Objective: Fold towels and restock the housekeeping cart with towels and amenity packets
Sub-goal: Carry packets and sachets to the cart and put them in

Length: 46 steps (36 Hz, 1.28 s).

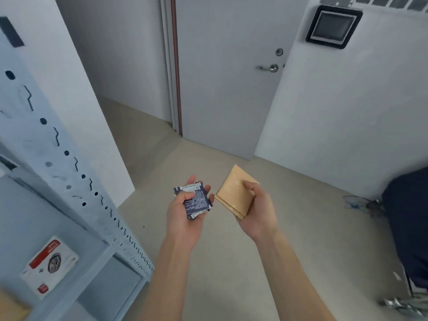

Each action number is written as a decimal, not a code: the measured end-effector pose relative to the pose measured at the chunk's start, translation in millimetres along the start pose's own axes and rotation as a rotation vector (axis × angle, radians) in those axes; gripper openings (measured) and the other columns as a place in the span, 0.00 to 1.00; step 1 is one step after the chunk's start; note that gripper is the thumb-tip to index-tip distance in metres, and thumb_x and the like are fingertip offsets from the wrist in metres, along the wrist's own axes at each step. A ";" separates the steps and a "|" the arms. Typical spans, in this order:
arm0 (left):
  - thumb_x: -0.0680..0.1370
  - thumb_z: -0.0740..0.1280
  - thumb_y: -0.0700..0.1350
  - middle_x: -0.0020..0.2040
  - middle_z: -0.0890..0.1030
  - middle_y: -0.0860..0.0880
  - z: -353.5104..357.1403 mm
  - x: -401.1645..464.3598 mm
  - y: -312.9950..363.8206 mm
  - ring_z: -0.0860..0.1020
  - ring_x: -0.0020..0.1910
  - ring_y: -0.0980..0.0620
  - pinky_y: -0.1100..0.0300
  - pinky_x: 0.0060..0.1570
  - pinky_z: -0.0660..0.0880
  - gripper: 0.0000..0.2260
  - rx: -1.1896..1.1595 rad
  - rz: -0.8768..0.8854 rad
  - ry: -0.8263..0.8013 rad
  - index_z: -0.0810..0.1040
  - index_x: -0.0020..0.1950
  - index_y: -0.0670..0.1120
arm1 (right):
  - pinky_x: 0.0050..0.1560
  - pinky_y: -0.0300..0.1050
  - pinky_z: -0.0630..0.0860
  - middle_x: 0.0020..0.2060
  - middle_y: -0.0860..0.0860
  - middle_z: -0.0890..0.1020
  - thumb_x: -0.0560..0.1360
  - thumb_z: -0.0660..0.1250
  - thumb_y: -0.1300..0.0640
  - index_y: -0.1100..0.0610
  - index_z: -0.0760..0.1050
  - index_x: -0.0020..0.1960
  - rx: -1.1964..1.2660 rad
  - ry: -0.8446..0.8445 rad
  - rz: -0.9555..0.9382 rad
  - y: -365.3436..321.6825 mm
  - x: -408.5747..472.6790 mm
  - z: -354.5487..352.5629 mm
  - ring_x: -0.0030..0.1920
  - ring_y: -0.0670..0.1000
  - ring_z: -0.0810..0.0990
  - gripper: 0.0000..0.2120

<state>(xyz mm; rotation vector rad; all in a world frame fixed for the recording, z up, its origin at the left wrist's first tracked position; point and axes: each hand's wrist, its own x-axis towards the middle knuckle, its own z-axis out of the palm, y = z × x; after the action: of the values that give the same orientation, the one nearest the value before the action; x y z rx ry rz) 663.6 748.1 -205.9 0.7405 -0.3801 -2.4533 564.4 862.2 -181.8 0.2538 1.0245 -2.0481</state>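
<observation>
My left hand point(183, 214) is held palm up in front of me, thumb pressed on a small stack of dark blue amenity packets point(196, 201) with white print. Just to the right, my right hand point(257, 209) grips a stack of flat tan paper packets point(234, 193) by their right edge. Both stacks hover over the floor at mid-frame, close together but apart. No towels are in view.
A grey metal shelving rack point(76, 181) with a perforated upright fills the left; a white and red box point(49, 266) lies on its lower shelf. A closed grey door point(227, 89) stands ahead. A dark blue fabric object point(407, 218) sits at the right edge, with metal parts below it.
</observation>
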 end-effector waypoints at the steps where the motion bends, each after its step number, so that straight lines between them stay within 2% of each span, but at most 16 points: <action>1: 0.76 0.56 0.33 0.52 0.83 0.41 4.5 8.3 -0.2 0.85 0.46 0.44 0.52 0.40 0.82 0.20 0.011 -0.008 -0.009 0.79 0.63 0.40 | 0.43 0.46 0.80 0.41 0.52 0.83 0.77 0.64 0.58 0.56 0.77 0.55 0.003 0.008 -0.003 -5.0 8.3 0.7 0.41 0.53 0.82 0.09; 5: 0.76 0.56 0.32 0.55 0.83 0.40 19.1 41.0 -2.6 0.85 0.46 0.43 0.52 0.40 0.82 0.19 0.031 -0.024 -0.016 0.77 0.64 0.38 | 0.46 0.46 0.78 0.41 0.52 0.81 0.76 0.65 0.60 0.56 0.77 0.53 0.033 0.007 -0.012 -22.4 46.0 2.2 0.41 0.53 0.81 0.08; 10: 0.76 0.57 0.32 0.58 0.82 0.37 40.1 96.9 -8.0 0.84 0.48 0.41 0.51 0.43 0.82 0.20 0.066 0.017 0.018 0.71 0.67 0.34 | 0.34 0.42 0.81 0.37 0.51 0.84 0.76 0.63 0.62 0.58 0.77 0.52 0.061 -0.083 0.004 -48.9 109.6 8.7 0.36 0.51 0.85 0.06; 16: 0.76 0.57 0.32 0.57 0.83 0.37 99.0 175.8 -9.3 0.84 0.51 0.42 0.48 0.47 0.83 0.16 0.028 0.118 0.010 0.73 0.62 0.37 | 0.43 0.41 0.79 0.39 0.49 0.84 0.76 0.64 0.62 0.56 0.78 0.52 0.036 -0.164 0.050 -113.2 200.5 27.2 0.38 0.48 0.84 0.07; 21: 0.77 0.57 0.32 0.57 0.83 0.37 162.2 236.6 -5.2 0.84 0.52 0.42 0.51 0.49 0.83 0.15 0.003 0.194 -0.007 0.74 0.62 0.36 | 0.37 0.38 0.81 0.39 0.49 0.84 0.76 0.64 0.62 0.56 0.78 0.51 0.031 -0.202 0.079 -179.0 265.2 56.2 0.37 0.47 0.84 0.07; 24: 0.76 0.58 0.31 0.57 0.82 0.37 193.4 268.4 -2.1 0.84 0.52 0.41 0.50 0.50 0.83 0.15 -0.015 0.230 -0.025 0.74 0.62 0.37 | 0.44 0.42 0.79 0.41 0.49 0.84 0.76 0.64 0.62 0.56 0.78 0.53 -0.002 -0.222 0.098 -203.8 296.9 73.0 0.39 0.48 0.84 0.08; 29: 0.78 0.57 0.32 0.59 0.83 0.37 220.5 326.3 11.6 0.84 0.52 0.42 0.51 0.45 0.83 0.15 -0.016 0.263 0.004 0.73 0.63 0.35 | 0.55 0.47 0.77 0.47 0.51 0.86 0.76 0.63 0.61 0.57 0.77 0.57 -0.040 -0.259 0.130 -220.0 354.1 97.7 0.46 0.51 0.86 0.11; 31: 0.78 0.57 0.32 0.59 0.83 0.37 222.6 353.3 19.8 0.84 0.51 0.41 0.51 0.44 0.83 0.15 -0.031 0.276 0.027 0.73 0.64 0.35 | 0.53 0.48 0.78 0.49 0.53 0.86 0.76 0.62 0.61 0.58 0.77 0.58 -0.049 -0.277 0.151 -222.3 381.1 106.1 0.47 0.52 0.86 0.12; 35: 0.79 0.57 0.32 0.59 0.82 0.36 216.3 409.4 40.6 0.84 0.51 0.39 0.48 0.42 0.82 0.16 -0.073 0.293 0.078 0.74 0.65 0.41 | 0.38 0.43 0.82 0.43 0.52 0.86 0.76 0.63 0.62 0.58 0.77 0.57 -0.069 -0.236 0.194 -223.5 438.9 128.8 0.40 0.51 0.86 0.11; 37: 0.79 0.58 0.33 0.58 0.83 0.37 214.2 442.9 54.1 0.85 0.50 0.40 0.48 0.41 0.82 0.16 -0.059 0.287 0.090 0.76 0.63 0.42 | 0.37 0.44 0.82 0.43 0.53 0.86 0.76 0.63 0.63 0.58 0.77 0.58 -0.091 -0.226 0.200 -222.5 473.0 144.5 0.39 0.51 0.86 0.11; 40: 0.78 0.58 0.34 0.57 0.84 0.38 216.4 500.4 77.5 0.85 0.49 0.41 0.50 0.40 0.82 0.16 -0.062 0.262 0.093 0.77 0.63 0.42 | 0.42 0.47 0.82 0.47 0.54 0.86 0.75 0.64 0.62 0.59 0.77 0.59 -0.161 -0.219 0.194 -220.8 527.3 175.0 0.44 0.54 0.86 0.13; 42: 0.78 0.58 0.34 0.57 0.84 0.38 221.8 542.3 99.4 0.85 0.48 0.41 0.50 0.40 0.82 0.15 -0.093 0.248 0.091 0.77 0.61 0.42 | 0.53 0.53 0.81 0.53 0.57 0.85 0.75 0.64 0.62 0.60 0.76 0.61 -0.210 -0.192 0.189 -219.1 567.5 200.6 0.53 0.58 0.84 0.15; 44: 0.78 0.58 0.34 0.55 0.84 0.38 232.1 581.2 126.3 0.85 0.45 0.42 0.50 0.40 0.83 0.14 -0.124 0.242 0.084 0.78 0.59 0.41 | 0.65 0.58 0.75 0.59 0.60 0.82 0.75 0.64 0.62 0.61 0.74 0.62 -0.225 -0.175 0.194 -220.3 604.2 231.8 0.61 0.62 0.80 0.16; 46: 0.77 0.58 0.34 0.53 0.84 0.38 245.6 616.0 157.3 0.85 0.44 0.42 0.51 0.41 0.83 0.13 -0.147 0.243 0.078 0.78 0.58 0.41 | 0.66 0.59 0.74 0.58 0.60 0.82 0.76 0.63 0.63 0.61 0.74 0.61 -0.234 -0.172 0.194 -223.1 637.8 268.1 0.61 0.62 0.80 0.14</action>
<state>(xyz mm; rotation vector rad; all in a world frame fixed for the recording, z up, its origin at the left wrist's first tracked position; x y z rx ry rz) 155.8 293.5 -204.7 0.6827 -0.2410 -2.1906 29.5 370.0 -193.6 0.0509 1.0768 -1.7266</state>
